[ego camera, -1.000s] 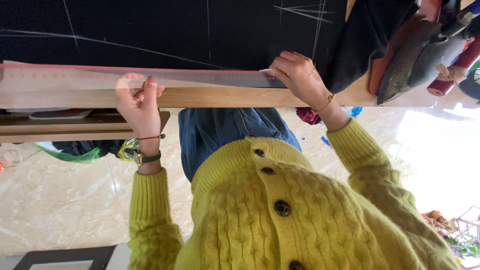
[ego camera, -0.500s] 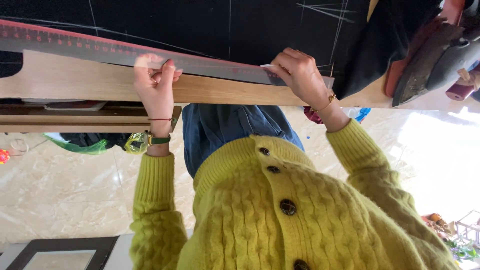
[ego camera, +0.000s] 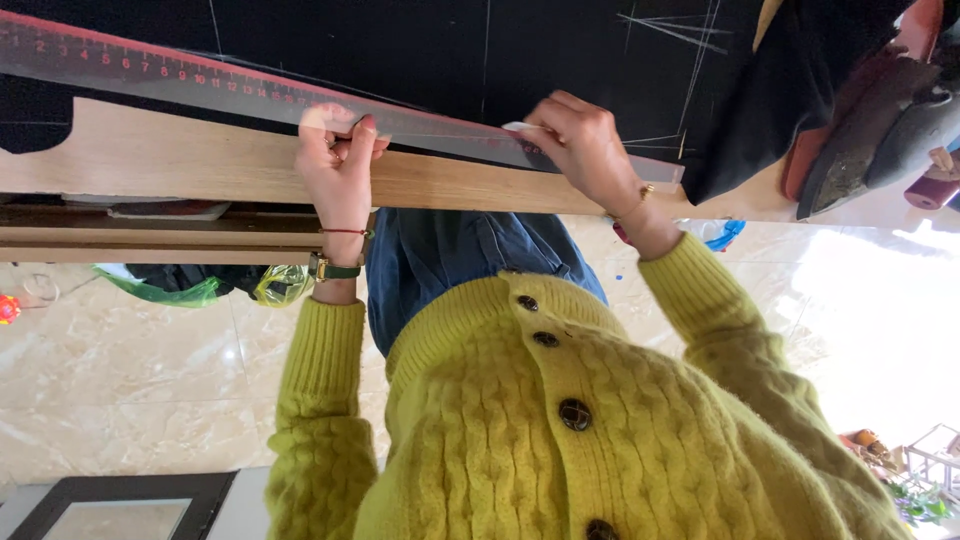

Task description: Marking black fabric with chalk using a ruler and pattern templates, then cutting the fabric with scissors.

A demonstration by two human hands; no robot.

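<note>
Head view, looking down the wearer's front. Wooden table [ego camera: 200, 165], long near edge running across the frame, pale plank face showing below a black cloth [ego camera: 450, 50] that covers its top and bears thin chalk lines. Long transparent ruler [ego camera: 250, 95] with red scale, laid on the cloth close to the near edge, slanting from the far left toward the right. Left hand [ego camera: 338, 160]: fingers curled together, tips pressing the ruler down at the table's near edge, thumb side against the wood; red thread and green-strapped watch at the wrist. Right hand [ego camera: 585, 150]: fingers drawn together, pinching a small white piece of chalk [ego camera: 520, 127] against the ruler's edge on the cloth, right of the left hand and apart from it. Dark garments and a reddish item [ego camera: 860, 120] heaped at the table's right end. Yellow-green knitted cardigan [ego camera: 560, 400] with dark buttons fills the lower frame; blue jeans [ego camera: 460, 255] below the table edge; marbled tile floor [ego camera: 120, 370] beneath.
</note>
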